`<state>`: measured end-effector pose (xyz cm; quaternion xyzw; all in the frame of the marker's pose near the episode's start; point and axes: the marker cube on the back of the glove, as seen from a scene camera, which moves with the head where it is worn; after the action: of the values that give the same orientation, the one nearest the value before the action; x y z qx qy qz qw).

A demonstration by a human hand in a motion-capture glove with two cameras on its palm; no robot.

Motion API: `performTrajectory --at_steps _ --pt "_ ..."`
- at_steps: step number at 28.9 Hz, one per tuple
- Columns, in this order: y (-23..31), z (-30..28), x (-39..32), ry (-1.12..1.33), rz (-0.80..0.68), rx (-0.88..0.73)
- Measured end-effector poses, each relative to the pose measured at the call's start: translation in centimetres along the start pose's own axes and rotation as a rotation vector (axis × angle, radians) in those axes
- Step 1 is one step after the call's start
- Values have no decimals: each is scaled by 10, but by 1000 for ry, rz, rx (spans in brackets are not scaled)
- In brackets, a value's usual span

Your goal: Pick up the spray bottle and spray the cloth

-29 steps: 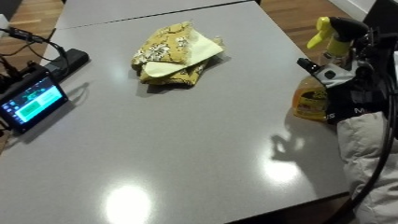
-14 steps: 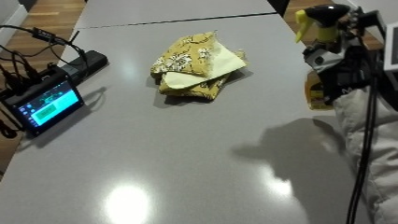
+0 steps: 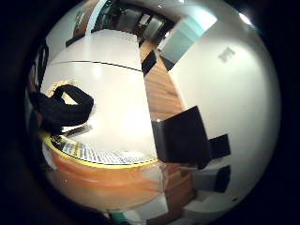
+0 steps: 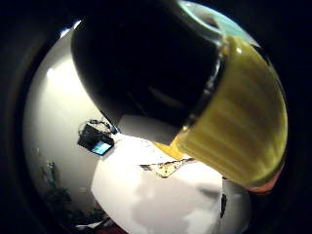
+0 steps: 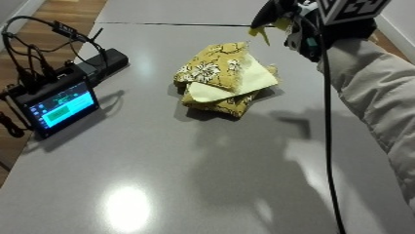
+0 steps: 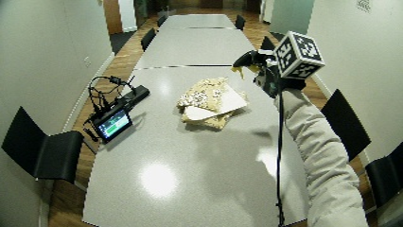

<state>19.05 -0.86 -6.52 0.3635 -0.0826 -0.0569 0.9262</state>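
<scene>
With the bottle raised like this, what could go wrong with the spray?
The spray bottle, held by the right hand, is off to one side of the cloth, so spray may land on the bare table. The small screen and its cables also sit on this table; stray mist could reach them.

The table [image 5: 195,161] is smooth, grey and semi-glossy, mirroring a ceiling light. The folded cloth [image 5: 223,80] on it is soft matt fabric, yellow floral print with a plain pale lining. Beside the table, the floor [image 6: 123,56] looks like polished wood. The bottle [image 4: 239,131] has ribbed yellow plastic and a glossy black part.
</scene>
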Motion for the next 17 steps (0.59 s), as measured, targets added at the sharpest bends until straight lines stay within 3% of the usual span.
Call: performTrajectory --at_steps 7,17 --pt "-11 10 -25 334 -159 -86" --pt "-7 27 -46 439 -252 -133"
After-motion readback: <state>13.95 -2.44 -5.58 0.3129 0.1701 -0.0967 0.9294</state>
